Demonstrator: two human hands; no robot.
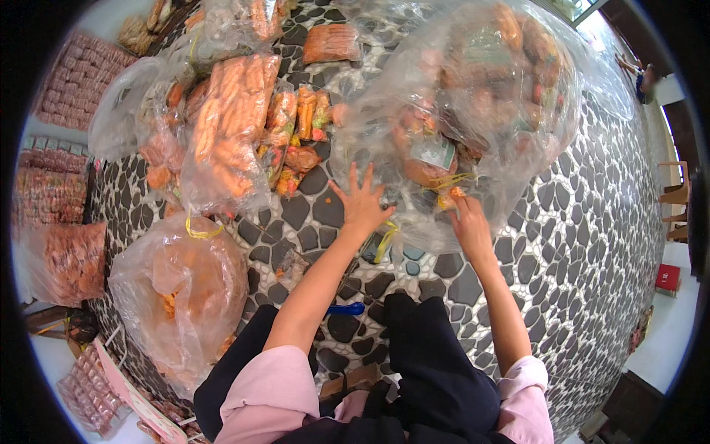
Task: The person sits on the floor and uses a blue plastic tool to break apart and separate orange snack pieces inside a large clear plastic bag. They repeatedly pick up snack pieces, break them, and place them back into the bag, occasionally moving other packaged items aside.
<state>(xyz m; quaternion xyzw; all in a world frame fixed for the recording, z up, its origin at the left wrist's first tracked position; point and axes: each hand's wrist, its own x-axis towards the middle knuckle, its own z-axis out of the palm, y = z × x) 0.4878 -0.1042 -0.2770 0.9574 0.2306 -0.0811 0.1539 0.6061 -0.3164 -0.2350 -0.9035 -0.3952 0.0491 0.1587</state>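
Observation:
My left hand (363, 204) is spread over the lower left edge of a large clear plastic bag (499, 161), its fingers apart. The bag holds several packets of orange-brown food. With bent fingers my right hand (471, 222) is at a small orange and yellow piece (448, 198) by the bag's lower edge; whether it grips the piece cannot be told. A yellow tie (452, 180) lies just above that piece. Another yellow tie (386, 242) sits below my left hand. To the left, a clear bag of long orange sticks (236, 122) lies beside several small colourful packets (288, 139).
A big tied plastic bag (183, 294) of orange pieces stands at the lower left. A blue handle (346, 308) lies on the stone-patterned floor (532, 261) near my legs. Stacked packets (80, 83) line the left side. A person (643, 86) is far off at the upper right.

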